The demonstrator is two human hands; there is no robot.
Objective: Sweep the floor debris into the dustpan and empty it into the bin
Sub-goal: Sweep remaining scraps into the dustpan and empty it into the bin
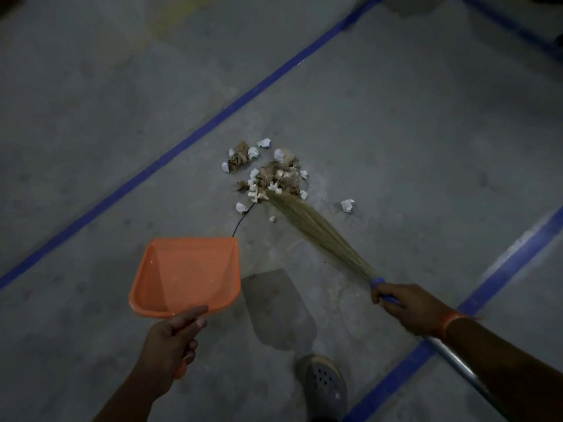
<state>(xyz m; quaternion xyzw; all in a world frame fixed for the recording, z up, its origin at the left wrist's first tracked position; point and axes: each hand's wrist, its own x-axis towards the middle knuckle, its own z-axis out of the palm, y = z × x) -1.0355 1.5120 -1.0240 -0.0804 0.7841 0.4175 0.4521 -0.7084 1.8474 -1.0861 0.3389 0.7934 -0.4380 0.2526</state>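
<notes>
Early stage: debris [268, 175] is heaped mid-floor [91, 117] by the blue tape line [195, 135], none in the dustpan [185, 275] held clear by left hand [170, 339] fingers wrapping its handle, right hand [408, 306] fingers clamped on broom [320, 229]; bin unseen.

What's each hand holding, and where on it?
Left hand grips the dustpan by its handle, at the pan's near end. Right hand grips the broom on its handle, just behind the blue collar.
</notes>
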